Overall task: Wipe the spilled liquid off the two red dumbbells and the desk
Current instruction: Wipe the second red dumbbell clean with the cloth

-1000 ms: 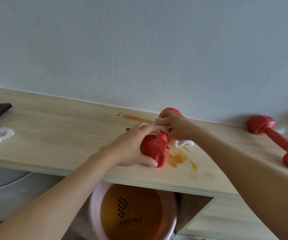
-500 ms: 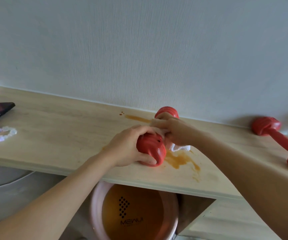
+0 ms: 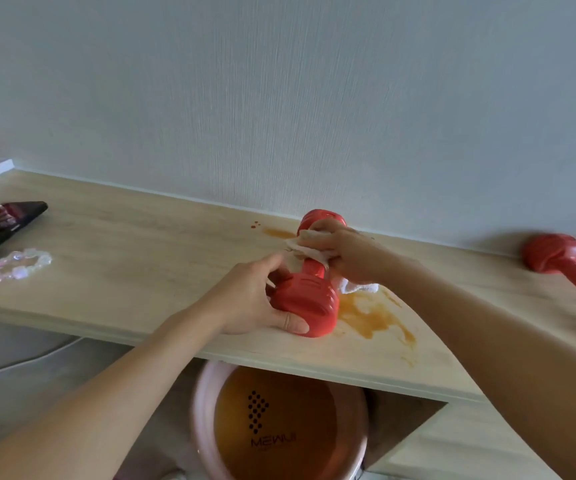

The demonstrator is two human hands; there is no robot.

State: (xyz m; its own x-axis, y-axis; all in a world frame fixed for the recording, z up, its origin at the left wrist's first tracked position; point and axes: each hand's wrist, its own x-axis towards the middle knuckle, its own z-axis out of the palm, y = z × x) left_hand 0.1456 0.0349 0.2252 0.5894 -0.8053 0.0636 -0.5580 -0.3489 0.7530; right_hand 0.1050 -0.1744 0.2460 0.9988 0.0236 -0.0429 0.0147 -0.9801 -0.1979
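A red dumbbell (image 3: 305, 301) lies on the light wooden desk (image 3: 134, 268), its near head towards me. My left hand (image 3: 252, 299) grips that near head. My right hand (image 3: 347, 254) holds a white cloth (image 3: 302, 249) wrapped over the dumbbell's handle and far head; a corner of the cloth hangs down to the desk. An orange-brown spill (image 3: 373, 318) spreads on the desk to the right of the dumbbell, with a smaller streak (image 3: 278, 233) near the wall. A second red dumbbell (image 3: 563, 261) lies at the far right, partly cut off by the frame.
A dark phone (image 3: 1, 225) and a clear bead bracelet (image 3: 13, 265) lie at the desk's left end. Under the desk's front edge stands a pink round bin (image 3: 279, 427) with an orange inside. A white wall runs behind the desk.
My right hand has slid the cloth along the handle towards the far head. My left hand keeps its grip on the near head, which has turned a little.
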